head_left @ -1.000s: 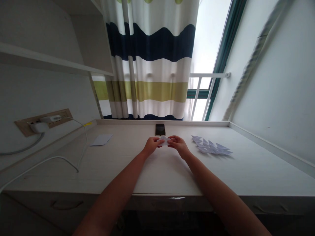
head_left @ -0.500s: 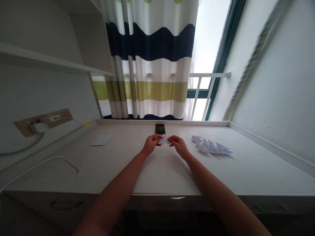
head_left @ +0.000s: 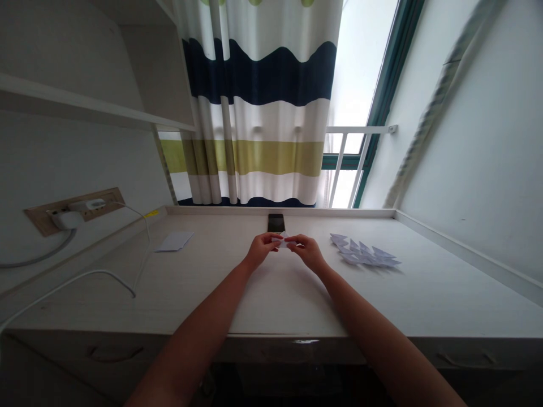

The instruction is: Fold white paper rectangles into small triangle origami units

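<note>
2 hands, left hand point(head_left: 259, 251) and right hand point(head_left: 308, 252), pinching 1 small pointed fold of white paper point(head_left: 284, 241)

The folded white paper point(head_left: 283, 240) between the fingers point(head_left: 270, 243) matched the pale triangles point(head_left: 365, 252) to their right; beyond them hung a curtain point(head_left: 254, 118) banded navy, white and olive-green.

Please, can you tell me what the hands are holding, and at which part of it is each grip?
A small folded piece of white paper: the left hand grips its left end, the right hand its right end. The fingers hide the exact place.
</note>
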`<state>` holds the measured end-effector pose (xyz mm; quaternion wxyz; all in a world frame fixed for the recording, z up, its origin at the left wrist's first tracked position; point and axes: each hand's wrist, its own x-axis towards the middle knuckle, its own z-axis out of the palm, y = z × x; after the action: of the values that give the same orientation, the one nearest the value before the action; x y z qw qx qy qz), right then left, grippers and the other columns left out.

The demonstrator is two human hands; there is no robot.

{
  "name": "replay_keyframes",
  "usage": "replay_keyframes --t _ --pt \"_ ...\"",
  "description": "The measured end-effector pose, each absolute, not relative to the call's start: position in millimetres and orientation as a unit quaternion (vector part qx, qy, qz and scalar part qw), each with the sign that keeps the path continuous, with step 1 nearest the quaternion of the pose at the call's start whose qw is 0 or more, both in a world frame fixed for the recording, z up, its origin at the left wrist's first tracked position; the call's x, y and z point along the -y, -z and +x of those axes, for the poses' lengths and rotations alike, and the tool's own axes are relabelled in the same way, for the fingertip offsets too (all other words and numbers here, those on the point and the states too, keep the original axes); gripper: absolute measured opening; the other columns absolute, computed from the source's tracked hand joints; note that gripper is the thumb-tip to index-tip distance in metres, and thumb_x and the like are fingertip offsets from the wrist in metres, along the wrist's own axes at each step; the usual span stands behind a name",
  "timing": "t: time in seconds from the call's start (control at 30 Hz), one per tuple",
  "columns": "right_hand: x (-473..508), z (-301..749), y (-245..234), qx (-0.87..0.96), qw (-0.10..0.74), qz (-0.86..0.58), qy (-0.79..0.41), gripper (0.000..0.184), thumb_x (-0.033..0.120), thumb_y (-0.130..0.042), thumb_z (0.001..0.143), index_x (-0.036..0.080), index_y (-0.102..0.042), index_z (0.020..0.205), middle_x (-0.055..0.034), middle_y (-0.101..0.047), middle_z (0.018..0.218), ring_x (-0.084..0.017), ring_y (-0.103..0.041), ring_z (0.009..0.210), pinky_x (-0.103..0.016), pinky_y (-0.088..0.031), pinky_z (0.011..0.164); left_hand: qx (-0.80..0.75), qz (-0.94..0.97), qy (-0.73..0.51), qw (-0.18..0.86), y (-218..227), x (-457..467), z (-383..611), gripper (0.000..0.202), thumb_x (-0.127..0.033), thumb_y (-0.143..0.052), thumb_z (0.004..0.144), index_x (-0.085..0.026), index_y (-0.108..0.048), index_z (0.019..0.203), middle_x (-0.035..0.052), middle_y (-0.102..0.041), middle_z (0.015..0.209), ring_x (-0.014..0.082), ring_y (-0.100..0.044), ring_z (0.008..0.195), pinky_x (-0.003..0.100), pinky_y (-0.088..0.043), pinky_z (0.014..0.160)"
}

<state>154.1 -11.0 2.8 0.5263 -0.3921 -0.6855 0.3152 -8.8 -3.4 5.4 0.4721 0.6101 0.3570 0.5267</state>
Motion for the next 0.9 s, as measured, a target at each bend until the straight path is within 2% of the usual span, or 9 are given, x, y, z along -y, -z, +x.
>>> replay_keyframes --t 0.27,0.5,0.9 --pt "8.1 155.0 -1.9 0.654 0.535 -0.403 -0.351 0.026 0.027 -0.067 0.059 0.016 -0.068 0.082 -0.0025 -0.064 0.064 -0.014 -0.056 0.058 -0.03 -0.047 0.061 -0.366 0.604 -0.53 0.468 -6.1 2.9 -10.0 0.024 -0.026 -0.065 0.062 -0.013 -0.067 0.082 0.0052 -0.064 0.077 0.0117 -0.055 0.065 0.026 -0.046 0.061" --pt "6.8 156.8 -1.3 0.659 0.549 -0.408 -0.314 0.022 0.028 -0.065 0.063 0.018 -0.068 0.082 -0.006 -0.067 0.079 -0.017 -0.06 0.069 -0.031 -0.049 0.067 -0.38 0.657 -0.515 0.398 -7.6 5.3 -9.8 0.031 -0.025 -0.066 0.061 -0.013 -0.066 0.089 0.0014 -0.06 0.065 0.0092 -0.051 0.058 0.025 -0.044 0.061" --pt "9.6 157.0 -3.3 0.669 0.55 -0.416 -0.277 0.021 0.033 -0.064 0.064 0.019 -0.069 0.079 -0.0054 -0.066 0.079 -0.016 -0.059 0.067 -0.031 -0.048 0.065 -0.389 0.66 -0.519 0.378 -7.9 6.1 -8.6 0.031 -0.03 -0.065 0.062 -0.015 -0.068 0.089 0.0044 -0.063 0.073 0.0094 -0.049 0.057 0.024 -0.043 0.056"
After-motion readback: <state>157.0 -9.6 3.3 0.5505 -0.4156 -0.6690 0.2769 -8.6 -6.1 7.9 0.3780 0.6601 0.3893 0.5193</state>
